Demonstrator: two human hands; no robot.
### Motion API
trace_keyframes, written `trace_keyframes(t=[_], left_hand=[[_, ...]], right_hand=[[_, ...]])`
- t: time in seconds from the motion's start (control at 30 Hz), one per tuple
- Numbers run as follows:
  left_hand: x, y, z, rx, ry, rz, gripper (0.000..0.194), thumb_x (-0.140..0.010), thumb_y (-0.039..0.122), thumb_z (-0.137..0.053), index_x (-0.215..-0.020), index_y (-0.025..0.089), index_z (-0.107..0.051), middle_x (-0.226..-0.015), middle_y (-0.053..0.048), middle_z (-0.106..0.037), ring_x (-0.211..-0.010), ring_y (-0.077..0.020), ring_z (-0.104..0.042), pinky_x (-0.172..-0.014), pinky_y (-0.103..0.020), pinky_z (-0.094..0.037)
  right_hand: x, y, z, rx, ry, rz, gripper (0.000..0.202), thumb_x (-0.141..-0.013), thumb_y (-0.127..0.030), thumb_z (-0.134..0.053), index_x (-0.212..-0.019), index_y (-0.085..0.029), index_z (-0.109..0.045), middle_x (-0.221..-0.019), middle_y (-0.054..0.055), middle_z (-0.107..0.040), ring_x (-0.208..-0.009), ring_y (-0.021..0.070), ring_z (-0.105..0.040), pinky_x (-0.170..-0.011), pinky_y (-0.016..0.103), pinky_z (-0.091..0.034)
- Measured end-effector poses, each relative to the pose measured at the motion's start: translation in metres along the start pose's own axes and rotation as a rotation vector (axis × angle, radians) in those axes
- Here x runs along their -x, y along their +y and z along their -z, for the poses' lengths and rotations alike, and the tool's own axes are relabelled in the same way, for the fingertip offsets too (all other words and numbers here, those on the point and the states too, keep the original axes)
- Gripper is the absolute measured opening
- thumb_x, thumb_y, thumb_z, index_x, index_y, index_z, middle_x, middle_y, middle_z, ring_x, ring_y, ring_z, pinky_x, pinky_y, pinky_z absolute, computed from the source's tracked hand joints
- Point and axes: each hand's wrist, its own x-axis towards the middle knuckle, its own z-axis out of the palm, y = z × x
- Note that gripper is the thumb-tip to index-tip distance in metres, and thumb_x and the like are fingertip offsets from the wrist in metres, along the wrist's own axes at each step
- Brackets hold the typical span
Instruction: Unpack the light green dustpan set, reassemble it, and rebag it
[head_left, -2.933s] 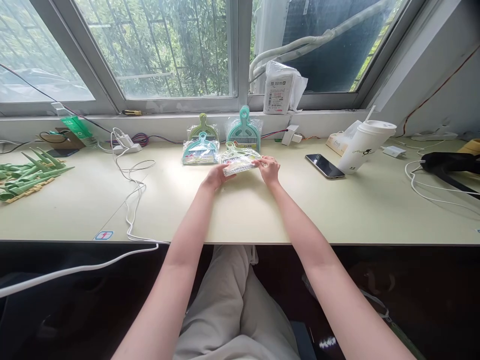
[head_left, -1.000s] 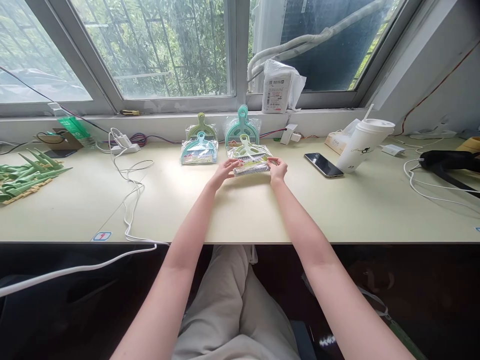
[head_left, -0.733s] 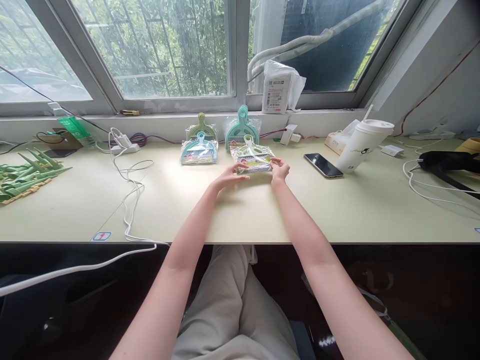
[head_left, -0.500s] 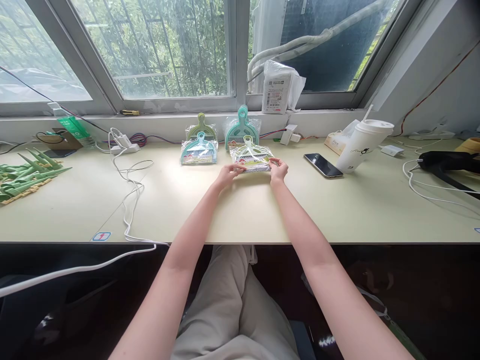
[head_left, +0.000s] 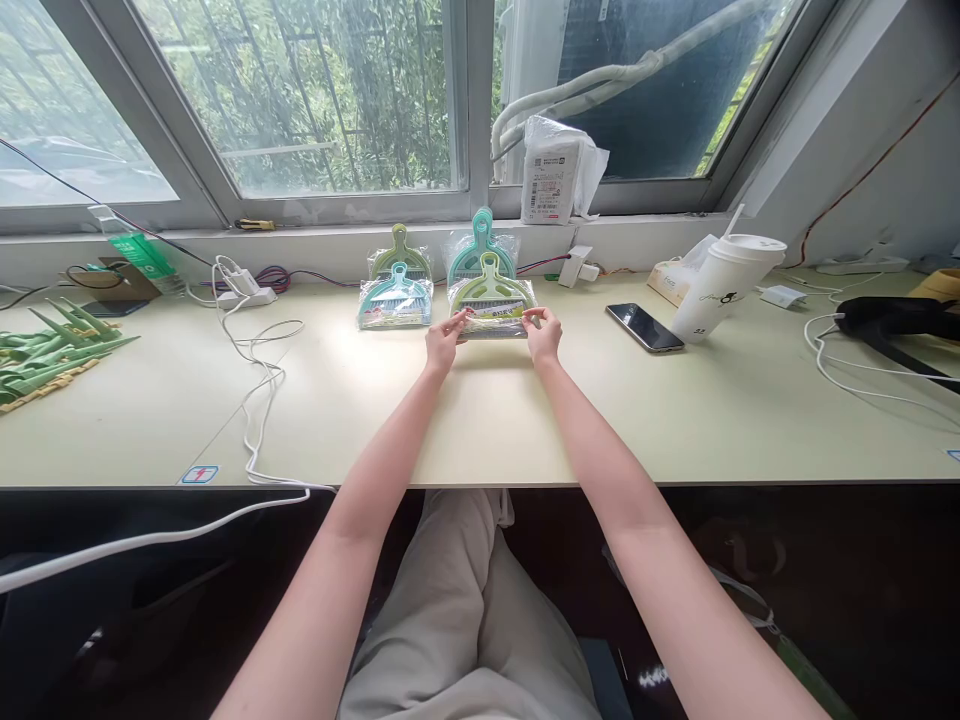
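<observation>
Between both hands stands a green dustpan-and-brush set (head_left: 491, 295) in clear wrap, with a yellow label near its lower edge. My left hand (head_left: 445, 342) pinches its left lower side, and my right hand (head_left: 541, 335) pinches the right side. Directly behind it a teal dustpan set (head_left: 483, 245) leans upright against the wall below the sill. To the left, a light-blue dustpan set (head_left: 396, 300) is propped in front of an olive-green dustpan set (head_left: 400, 255); both are wrapped too.
Right of my hands lie a phone (head_left: 645, 328), a white cup with a straw (head_left: 727, 285) and a tissue box (head_left: 670, 282). White cables (head_left: 259, 400) run across the desk (head_left: 495, 430) on the left, near green woven leaves (head_left: 60, 350). A wrapped packet (head_left: 555, 180) stands on the sill.
The green set has tipped up to a more upright stance and shifted slightly left. Both hands moved a little left with it, still gripping its sides.
</observation>
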Motion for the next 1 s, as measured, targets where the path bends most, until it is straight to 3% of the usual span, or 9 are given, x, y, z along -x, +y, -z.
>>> trace_keyframes(t=[0.1,0.27,0.33,0.4,0.5,0.8,1.0], left_hand=[[0.000,0.002,0.002,-0.015,0.003,0.014,0.048,-0.084,0.018,-0.061,-0.131,0.017,-0.063,-0.111,-0.006,-0.071,-0.096,-0.0168,-0.066,-0.077,-0.031,-0.062],[-0.001,0.004,0.008,-0.012,0.041,0.118,0.086,-0.076,0.017,-0.069,-0.153,0.025,-0.032,-0.102,-0.006,-0.068,-0.086,-0.0166,-0.068,-0.071,-0.032,-0.062],[-0.002,0.004,0.011,-0.009,0.007,0.171,0.078,-0.074,0.016,-0.069,-0.147,0.020,-0.042,-0.102,-0.008,-0.068,-0.085,-0.0171,-0.067,-0.069,-0.031,-0.061],[-0.003,0.004,0.014,-0.026,-0.052,0.199,0.052,-0.073,0.017,-0.068,-0.125,0.015,-0.061,-0.098,-0.008,-0.068,-0.085,-0.0173,-0.066,-0.067,-0.029,-0.059],[-0.004,0.002,0.017,-0.053,-0.079,0.214,0.025,-0.074,0.023,-0.068,-0.097,0.013,-0.067,-0.093,-0.008,-0.068,-0.084,-0.0172,-0.064,-0.062,-0.026,-0.056],[-0.009,-0.004,0.016,-0.091,-0.034,0.197,0.029,-0.077,0.022,-0.067,-0.103,0.016,-0.057,-0.108,-0.009,-0.064,-0.093,-0.0191,-0.064,-0.067,-0.027,-0.056],[-0.009,-0.001,0.016,-0.077,0.001,0.222,0.034,-0.079,0.018,-0.063,-0.111,0.017,-0.054,-0.114,-0.010,-0.064,-0.097,-0.0206,-0.065,-0.067,-0.027,-0.057]], right_hand=[[0.001,-0.001,0.000,0.008,-0.004,0.004,0.008,-0.077,-0.017,-0.061,-0.083,-0.019,-0.066,-0.101,0.006,-0.064,-0.096,0.0194,-0.059,-0.090,0.033,-0.045],[0.002,-0.005,0.002,0.037,-0.025,0.029,0.011,-0.077,-0.015,-0.061,-0.086,-0.019,-0.066,-0.103,0.008,-0.066,-0.104,0.0209,-0.058,-0.095,0.035,-0.043],[0.003,-0.006,0.002,0.055,-0.039,0.043,0.012,-0.078,-0.015,-0.061,-0.088,-0.020,-0.066,-0.104,0.007,-0.066,-0.105,0.0212,-0.057,-0.095,0.036,-0.043],[0.004,-0.007,0.002,0.068,-0.056,0.048,0.013,-0.077,-0.016,-0.061,-0.088,-0.020,-0.065,-0.105,0.007,-0.066,-0.105,0.0217,-0.057,-0.095,0.036,-0.043],[0.006,-0.007,0.000,0.064,-0.083,0.056,0.013,-0.077,-0.016,-0.062,-0.089,-0.021,-0.064,-0.106,0.008,-0.065,-0.108,0.0226,-0.056,-0.094,0.036,-0.043],[0.005,-0.004,-0.002,0.034,-0.127,0.062,0.013,-0.082,-0.022,-0.057,-0.094,-0.021,-0.062,-0.112,0.009,-0.064,-0.113,0.0236,-0.055,-0.101,0.040,-0.040],[0.006,-0.002,-0.003,0.011,-0.184,0.075,0.022,-0.077,-0.019,-0.058,-0.098,-0.022,-0.060,-0.118,0.008,-0.063,-0.119,0.0237,-0.053,-0.106,0.042,-0.037]])
